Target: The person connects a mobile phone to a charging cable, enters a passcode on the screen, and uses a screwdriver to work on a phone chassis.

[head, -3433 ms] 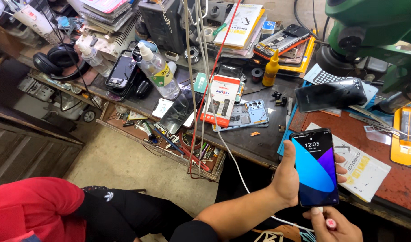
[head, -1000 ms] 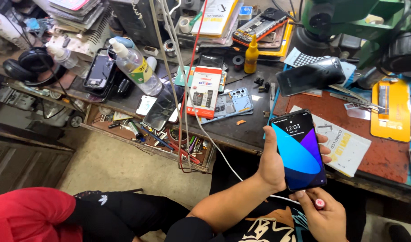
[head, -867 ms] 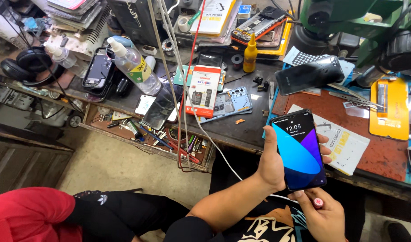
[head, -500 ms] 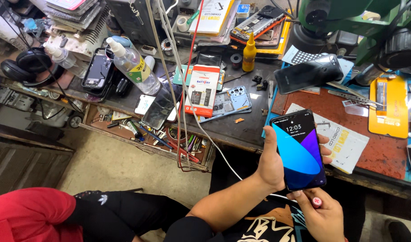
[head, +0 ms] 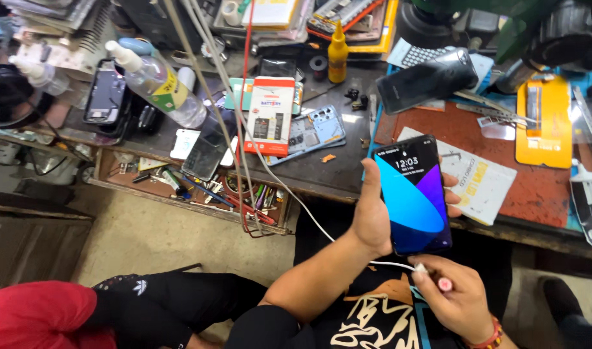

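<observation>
Over workbench (head: pixel 321 171), lit blue-purple phone (head: pixel 413 194), upright

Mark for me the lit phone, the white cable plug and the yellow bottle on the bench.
lit phone (head: pixel 413 197), head view, middle of its blue screen.
white cable plug (head: pixel 421 267), head view, plug tip just below the phone's bottom edge.
yellow bottle (head: pixel 337 53), head view, middle of its body.
</observation>
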